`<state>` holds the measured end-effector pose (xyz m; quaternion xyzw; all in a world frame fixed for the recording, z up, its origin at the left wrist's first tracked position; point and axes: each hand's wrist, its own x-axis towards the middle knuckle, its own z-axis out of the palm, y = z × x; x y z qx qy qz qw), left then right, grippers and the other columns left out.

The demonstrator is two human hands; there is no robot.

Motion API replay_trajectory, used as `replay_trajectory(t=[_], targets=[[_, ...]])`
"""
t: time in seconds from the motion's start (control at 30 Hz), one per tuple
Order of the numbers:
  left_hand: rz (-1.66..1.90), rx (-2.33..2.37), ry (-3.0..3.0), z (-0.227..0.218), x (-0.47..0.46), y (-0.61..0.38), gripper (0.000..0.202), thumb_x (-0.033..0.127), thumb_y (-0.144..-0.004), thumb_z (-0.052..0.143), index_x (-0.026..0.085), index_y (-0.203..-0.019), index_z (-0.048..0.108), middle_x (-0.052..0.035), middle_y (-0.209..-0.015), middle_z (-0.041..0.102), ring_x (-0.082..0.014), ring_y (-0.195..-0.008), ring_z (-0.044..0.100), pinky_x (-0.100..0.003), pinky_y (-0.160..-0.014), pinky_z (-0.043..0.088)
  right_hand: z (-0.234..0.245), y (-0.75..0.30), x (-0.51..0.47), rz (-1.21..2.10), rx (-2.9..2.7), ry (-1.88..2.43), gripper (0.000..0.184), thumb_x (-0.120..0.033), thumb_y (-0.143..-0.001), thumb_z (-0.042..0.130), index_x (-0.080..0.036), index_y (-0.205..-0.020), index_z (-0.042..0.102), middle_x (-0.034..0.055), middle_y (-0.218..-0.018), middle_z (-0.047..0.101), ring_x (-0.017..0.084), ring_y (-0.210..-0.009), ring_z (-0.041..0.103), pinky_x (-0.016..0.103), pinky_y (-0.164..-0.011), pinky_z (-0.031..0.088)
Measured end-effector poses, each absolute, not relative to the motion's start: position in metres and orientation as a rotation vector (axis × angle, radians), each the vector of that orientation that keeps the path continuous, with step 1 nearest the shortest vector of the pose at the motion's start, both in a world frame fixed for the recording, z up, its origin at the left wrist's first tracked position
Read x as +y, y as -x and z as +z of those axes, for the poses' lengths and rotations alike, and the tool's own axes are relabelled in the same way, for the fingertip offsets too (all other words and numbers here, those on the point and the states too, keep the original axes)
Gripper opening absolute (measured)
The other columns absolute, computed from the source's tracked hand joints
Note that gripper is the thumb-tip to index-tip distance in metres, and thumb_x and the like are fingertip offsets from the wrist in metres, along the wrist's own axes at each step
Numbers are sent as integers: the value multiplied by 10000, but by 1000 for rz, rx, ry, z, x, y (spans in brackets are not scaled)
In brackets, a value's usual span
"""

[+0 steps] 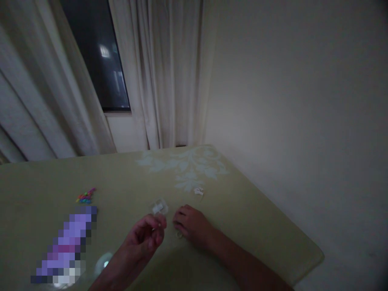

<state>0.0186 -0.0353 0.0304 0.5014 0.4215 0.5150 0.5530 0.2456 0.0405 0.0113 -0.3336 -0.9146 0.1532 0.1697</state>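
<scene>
My left hand (148, 234) is raised over the bed-like surface, thumb and fingertips pinched together. Whatever sits in that pinch is too small to make out. Just beyond its fingers lies a small clear plastic box (162, 205) with something whitish in or on it. My right hand (192, 223) rests low on the green cover (242, 226), its fingers curled downward and closed; what they grip, if anything, is hidden. Beside its thumb a small pale loop (178, 234) shows, partly covered by the hand. Past the right hand lie small white pieces (198, 191).
A small heap of bright multicoloured pieces (85, 197) lies at left. Nearer me is a blurred-out purple, long object (66, 242). A shiny clear round thing (103, 262) is partly behind my left forearm. Curtains (169, 72) and a wall (297, 101) border the surface.
</scene>
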Motion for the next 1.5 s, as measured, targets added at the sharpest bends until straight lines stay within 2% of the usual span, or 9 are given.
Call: replay_trajectory(t=[0.2, 0.37, 0.43, 0.5, 0.6, 0.7, 0.8, 1.13, 1.5], targets=[[1216, 1049, -1248, 37, -22, -21, 325, 503, -740, 865, 242, -876, 729, -48, -865, 714, -203, -797, 692, -305, -723, 579, 28, -270, 44, 703, -2513, 895, 726, -526, -755, 885, -240, -1375, 638, 85, -1260, 637, 252, -1179, 586, 342, -1038, 473], [1034, 1344, -1631, 10, -11, -31, 304, 379, -809, 756, 229, -1073, 769, -50, -897, 753, -187, -665, 678, -289, -622, 565, 18, -260, 44, 779, -2528, 924, 390, -370, -888, 810, -222, -1240, 729, 81, -1171, 637, 223, -1096, 615, 311, -969, 495], [1000, 1372, -1728, -2, -12, -40, 447, 324, -796, 753, 246, -1234, 724, -83, -1100, 761, -216, -784, 716, -321, -708, 600, 13, -252, 44, 755, -2521, 931, 223, -264, -949, 737, -194, -1160, 751, 80, -1120, 651, 207, -1051, 625, 297, -949, 495], [967, 1396, -1821, -11, -13, -48, 569, 276, -787, 749, 250, -1348, 663, -109, -1263, 726, -271, -1025, 714, -392, -916, 590, 11, -247, 44, 740, -2502, 926, 162, -184, -961, 696, -169, -1112, 754, 80, -1089, 665, 200, -1029, 631, 292, -944, 492], [919, 1457, -1890, -16, -13, -55, 597, 289, -828, 707, 226, -1415, 611, -131, -1315, 700, -315, -1204, 650, -478, -1070, 512, 20, -253, 48, 811, -2427, 882, 212, -200, -936, 738, -169, -1145, 749, 78, -1114, 677, 192, -1027, 641, 281, -939, 487], [876, 1488, -1903, -17, -11, -55, 537, 347, -869, 681, 220, -1388, 630, -136, -1289, 697, -317, -1168, 665, -472, -1031, 535, 33, -271, 54, 921, -2359, 945, 430, -347, -804, 884, -196, -1182, 744, 59, -1110, 675, 184, -937, 645, 268, -838, 498], [860, 1454, -1916, -14, -12, -55, 415, 359, -898, 655, 224, -1287, 702, -126, -1219, 705, -294, -1082, 694, -421, -966, 564, 36, -285, 58, 993, -2449, 1003, 558, -313, -676, 955, -195, -1178, 740, 46, -1083, 658, 164, -832, 621, 251, -736, 484], [885, 1477, -1898, -4, -11, -62, 267, 345, -899, 618, 251, -1072, 798, -77, -990, 766, -258, -889, 739, -347, -813, 589, 10, -250, 48, 781, -2369, 1158, 128, -193, -834, 806, -173, -959, 787, 46, -929, 712, 181, -846, 641, 255, -761, 450], [960, 1533, -1788, 0, -15, -52, 372, 405, -955, 508, 231, -1208, 717, -75, -1070, 825, -262, -932, 793, -329, -815, 623, 26, -268, 54, 1124, -2150, 970, 210, -202, -945, 701, -208, -1143, 772, 48, -1031, 775, 183, -928, 710, 269, -845, 519]])
